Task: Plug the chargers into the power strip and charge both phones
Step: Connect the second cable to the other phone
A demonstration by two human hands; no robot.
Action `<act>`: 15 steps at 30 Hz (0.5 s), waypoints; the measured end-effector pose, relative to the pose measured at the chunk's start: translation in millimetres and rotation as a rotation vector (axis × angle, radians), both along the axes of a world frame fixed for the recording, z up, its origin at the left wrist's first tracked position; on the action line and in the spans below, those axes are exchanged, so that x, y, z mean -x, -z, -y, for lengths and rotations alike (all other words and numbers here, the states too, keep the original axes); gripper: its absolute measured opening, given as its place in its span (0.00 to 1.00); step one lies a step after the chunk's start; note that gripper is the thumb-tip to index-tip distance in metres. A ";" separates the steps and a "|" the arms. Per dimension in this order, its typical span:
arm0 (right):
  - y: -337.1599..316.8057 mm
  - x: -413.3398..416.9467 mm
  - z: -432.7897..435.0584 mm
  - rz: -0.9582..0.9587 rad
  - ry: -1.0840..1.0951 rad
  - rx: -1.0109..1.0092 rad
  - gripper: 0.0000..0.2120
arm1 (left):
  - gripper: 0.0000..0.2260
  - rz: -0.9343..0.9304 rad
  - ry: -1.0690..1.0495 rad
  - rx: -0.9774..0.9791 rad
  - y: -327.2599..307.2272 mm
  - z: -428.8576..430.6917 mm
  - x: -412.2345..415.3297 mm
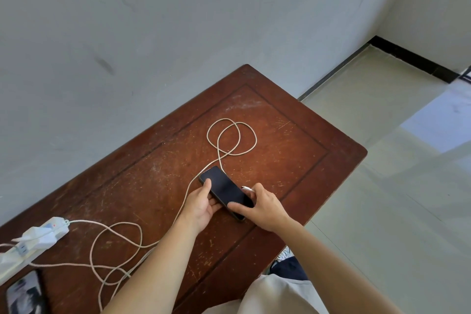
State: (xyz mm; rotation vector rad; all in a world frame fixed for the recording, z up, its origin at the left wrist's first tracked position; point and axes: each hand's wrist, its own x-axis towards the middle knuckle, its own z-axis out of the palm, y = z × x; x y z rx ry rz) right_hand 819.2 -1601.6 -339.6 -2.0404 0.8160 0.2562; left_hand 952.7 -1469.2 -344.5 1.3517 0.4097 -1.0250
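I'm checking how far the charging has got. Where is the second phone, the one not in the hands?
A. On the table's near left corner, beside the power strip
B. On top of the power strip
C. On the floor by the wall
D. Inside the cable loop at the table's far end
A: the second phone lies flat at the table corner just near of the power strip, while both hands hold the dark phone.

Both bare forearms outstretched, left hand [201,205] palm-up and cupped, right hand [262,208] knuckles-up, fingers [235,208] curled.
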 end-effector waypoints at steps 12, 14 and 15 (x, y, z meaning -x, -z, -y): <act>-81.0 -25.6 8.0 0.448 0.658 -0.496 0.22 | 0.20 0.064 -0.272 0.426 -75.1 -20.7 -50.2; -95.2 -29.2 2.7 0.500 0.721 -0.602 0.23 | 0.23 0.044 -0.302 0.519 -85.2 -17.2 -48.3; -102.0 -29.6 -0.3 0.530 0.728 -0.638 0.23 | 0.25 0.020 -0.305 0.567 -88.9 -15.3 -45.9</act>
